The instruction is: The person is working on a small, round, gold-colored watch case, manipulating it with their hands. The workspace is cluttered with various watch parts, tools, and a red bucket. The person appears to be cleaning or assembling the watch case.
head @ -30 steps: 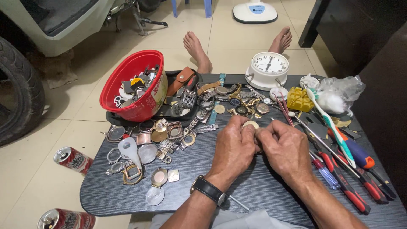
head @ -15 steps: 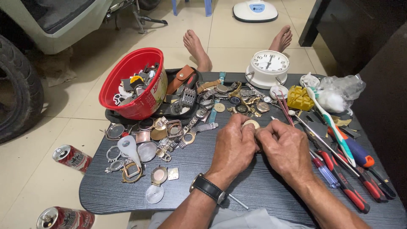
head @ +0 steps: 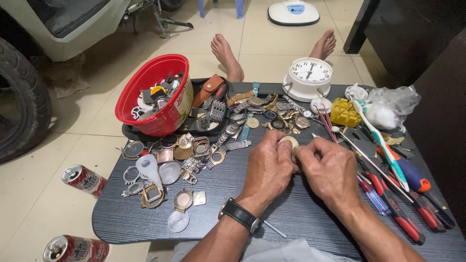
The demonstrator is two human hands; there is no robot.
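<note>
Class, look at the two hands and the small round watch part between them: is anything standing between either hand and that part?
Nothing visible does. The left hand and the right hand meet at the round watch part, with fingertips of both touching it directly. The screwdrivers lie off to the right on the dark table, clear of the hands.

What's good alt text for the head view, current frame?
Both hands meet over a dark low table, the left hand and right hand pinching a small round watch case between them. Watch parts, a red bowl of scraps, a white alarm clock and red-handled screwdrivers surround them.
</note>
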